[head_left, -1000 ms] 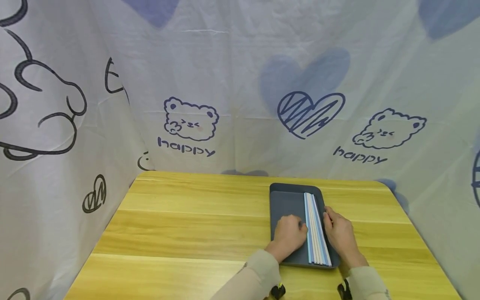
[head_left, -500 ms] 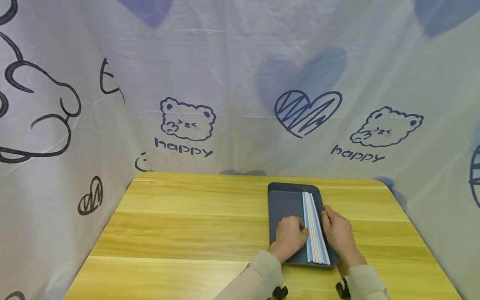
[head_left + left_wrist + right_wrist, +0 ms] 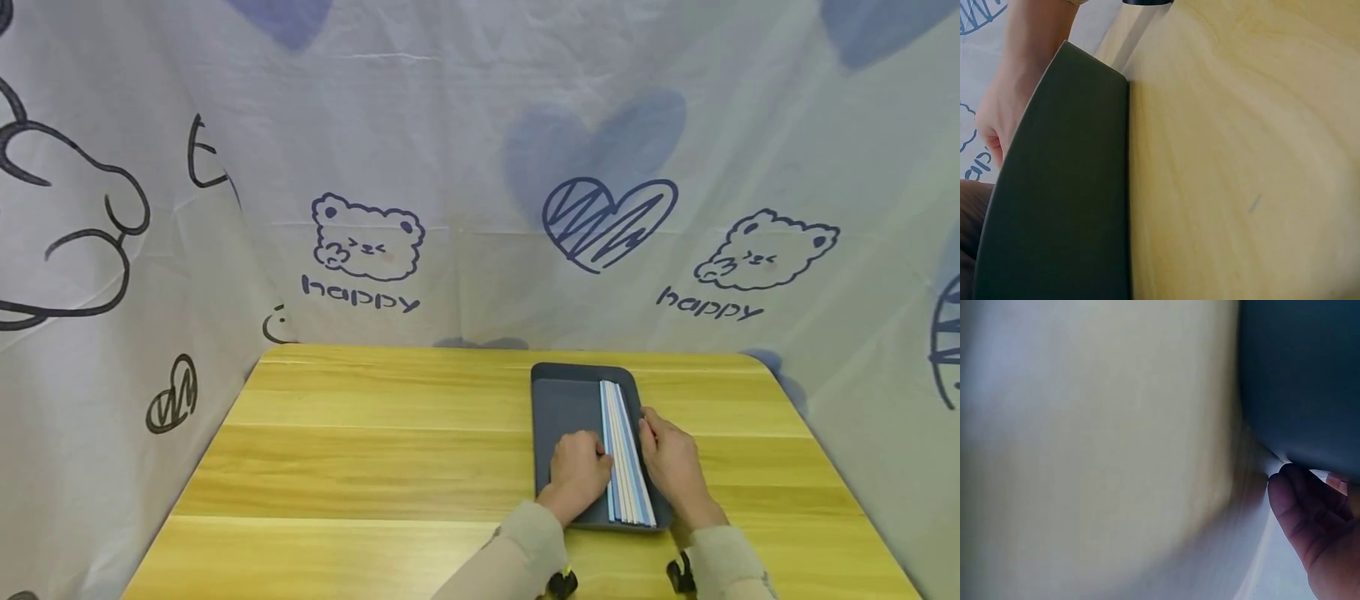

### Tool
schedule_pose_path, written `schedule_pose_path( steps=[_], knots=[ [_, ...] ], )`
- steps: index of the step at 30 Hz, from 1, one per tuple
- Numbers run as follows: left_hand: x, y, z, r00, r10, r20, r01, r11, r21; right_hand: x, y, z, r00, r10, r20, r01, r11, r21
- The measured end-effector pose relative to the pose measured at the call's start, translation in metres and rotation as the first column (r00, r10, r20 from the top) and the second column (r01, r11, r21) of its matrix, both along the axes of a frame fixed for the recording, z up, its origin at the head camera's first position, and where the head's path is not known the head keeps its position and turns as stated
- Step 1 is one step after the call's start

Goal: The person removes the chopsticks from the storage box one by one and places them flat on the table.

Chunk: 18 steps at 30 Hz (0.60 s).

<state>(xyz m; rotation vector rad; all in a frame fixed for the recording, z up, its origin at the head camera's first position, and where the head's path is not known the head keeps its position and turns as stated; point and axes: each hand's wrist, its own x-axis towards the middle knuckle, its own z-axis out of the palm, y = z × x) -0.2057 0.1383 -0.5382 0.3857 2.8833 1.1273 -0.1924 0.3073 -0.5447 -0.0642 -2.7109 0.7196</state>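
Observation:
A dark grey rectangular tray [image 3: 566,400] lies on the wooden table, its narrow end toward me. Long thin blue, white and pale straws [image 3: 626,467] run side by side along its right half. My left hand [image 3: 579,471] is inside the tray with curled fingers, its thumb side right against the leftmost straws; I cannot tell whether it pinches one. My right hand [image 3: 673,462] grips the tray's right rim. In the right wrist view its fingers [image 3: 1294,515] meet the tray's outer wall. The left wrist view shows the tray's outer wall [image 3: 1063,181], with my right hand [image 3: 1007,119] beyond it.
The yellow wood-grain table [image 3: 375,450] extends to the left and right of the tray. Behind it hangs a white cloth [image 3: 480,167] printed with hearts and bears. Black wrist straps [image 3: 681,573] show below both sleeves.
The whole head view drifts slightly left. Within it, my left hand sits a touch closer over the straws' left edge, while the right hand keeps its grip on the rim.

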Motion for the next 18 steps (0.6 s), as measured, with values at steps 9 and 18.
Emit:
schedule_pose_path(
  steps=[9, 18],
  knots=[
    [-0.0011, 0.0012, -0.0010, 0.999, 0.006, 0.052, -0.010, 0.997, 0.076, 0.0006, 0.0010, 0.0009, 1.000, 0.013, -0.002, -0.013, 1.000, 0.003],
    [0.0000, 0.0052, 0.0053, 0.994, 0.024, 0.111, -0.023, 1.000, -0.010, 0.0002, -0.0001, -0.0010, 0.999, 0.017, -0.045, -0.017, 1.000, 0.004]
  ],
)
